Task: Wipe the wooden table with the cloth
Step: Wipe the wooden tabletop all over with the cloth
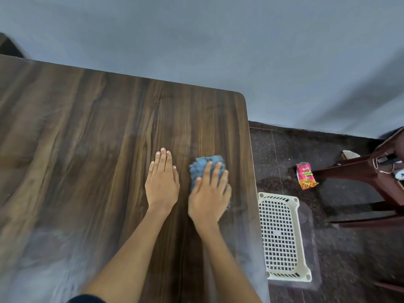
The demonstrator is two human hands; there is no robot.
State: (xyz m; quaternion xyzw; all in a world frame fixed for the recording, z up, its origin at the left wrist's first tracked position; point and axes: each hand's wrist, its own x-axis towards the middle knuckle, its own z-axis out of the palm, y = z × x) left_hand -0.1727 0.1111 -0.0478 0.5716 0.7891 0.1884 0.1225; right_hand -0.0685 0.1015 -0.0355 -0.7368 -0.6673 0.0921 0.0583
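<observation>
Blue crumpled cloth (206,169), half hidden, is pressed by the flat right hand (209,194); at nine o'clock, the left hand (162,182) is laid flat on the wood-grain worktop (87,138).

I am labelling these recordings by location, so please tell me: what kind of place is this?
Probably a room in a home: a wooden table against a plain wall, a plastic chair, a snack packet on the floor.

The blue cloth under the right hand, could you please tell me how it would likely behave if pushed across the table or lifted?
The blue cloth looks bunched and fuzzy, so it is probably soft and floppy and would sag if lifted. Pressed flat by the right hand, it should slide easily over the smooth wooden table. It seems light and unlikely to roll.
</observation>
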